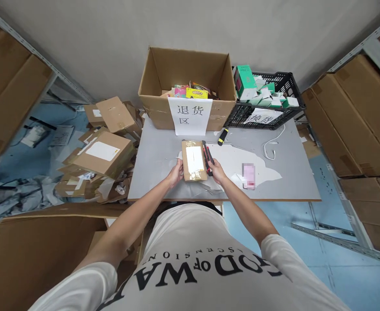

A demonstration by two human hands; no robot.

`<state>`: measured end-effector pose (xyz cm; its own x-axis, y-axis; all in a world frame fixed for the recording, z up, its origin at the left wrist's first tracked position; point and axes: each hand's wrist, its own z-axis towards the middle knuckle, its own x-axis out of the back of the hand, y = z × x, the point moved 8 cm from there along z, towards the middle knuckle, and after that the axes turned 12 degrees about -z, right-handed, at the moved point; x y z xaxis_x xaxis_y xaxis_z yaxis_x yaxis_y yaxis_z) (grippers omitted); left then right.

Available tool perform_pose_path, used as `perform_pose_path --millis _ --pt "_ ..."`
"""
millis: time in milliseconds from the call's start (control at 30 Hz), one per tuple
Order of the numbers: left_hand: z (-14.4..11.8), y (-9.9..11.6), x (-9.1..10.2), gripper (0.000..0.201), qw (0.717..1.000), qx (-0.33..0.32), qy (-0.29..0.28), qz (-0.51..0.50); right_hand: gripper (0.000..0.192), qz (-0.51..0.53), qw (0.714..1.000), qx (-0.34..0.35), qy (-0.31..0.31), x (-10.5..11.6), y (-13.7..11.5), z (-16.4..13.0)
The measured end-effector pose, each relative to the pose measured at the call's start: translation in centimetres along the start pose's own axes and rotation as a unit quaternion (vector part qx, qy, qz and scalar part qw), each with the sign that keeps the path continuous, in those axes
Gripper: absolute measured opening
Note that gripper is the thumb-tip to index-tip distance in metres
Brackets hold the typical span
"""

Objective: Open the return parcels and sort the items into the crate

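The left hand (176,172) grips the left edge of a small taped parcel (194,162) over the grey table (157,149), the right hand (217,171) clasps a black-and-red tool (206,156) along its right edge, and an open carton (222,113) stands beyond.

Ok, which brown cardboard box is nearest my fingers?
The small closed brown cardboard box between your left hand and right hand. The large open brown cardboard box stands farther back; the others are off the grey table.

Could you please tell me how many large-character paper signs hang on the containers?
2: one paper sign on the front of the cardboard box, a second sign on the black crate. Hidden sides may bear more.
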<state>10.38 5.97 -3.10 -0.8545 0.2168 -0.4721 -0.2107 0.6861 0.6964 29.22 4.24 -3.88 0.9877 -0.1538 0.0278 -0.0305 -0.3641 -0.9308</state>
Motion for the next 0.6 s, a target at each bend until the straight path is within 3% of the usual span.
perform_pose_path --millis 133,300,433,600 --pt "-1.7 -2.3 -1.5 0.069 0.997 -0.043 -0.021 -0.066 0.035 -0.026 0.999 0.011 -0.041 0.4 -2.7 2.8" --pt "-2.7 -5.5 -4.3 0.071 0.991 -0.05 -0.045 -0.113 0.028 -0.095 0.987 0.012 -0.129 -0.8 -5.4 6.5" --pt "-2.5 -7.1 -5.8 0.076 0.99 -0.03 -0.052 -0.124 0.022 -0.121 0.978 -0.014 -0.172 -2.2 -5.5 8.4" --pt "-1.7 -7.9 -5.8 0.083 0.996 0.001 -0.038 -0.084 0.013 -0.133 0.979 -0.028 -0.153 -3.0 -4.5 9.2"
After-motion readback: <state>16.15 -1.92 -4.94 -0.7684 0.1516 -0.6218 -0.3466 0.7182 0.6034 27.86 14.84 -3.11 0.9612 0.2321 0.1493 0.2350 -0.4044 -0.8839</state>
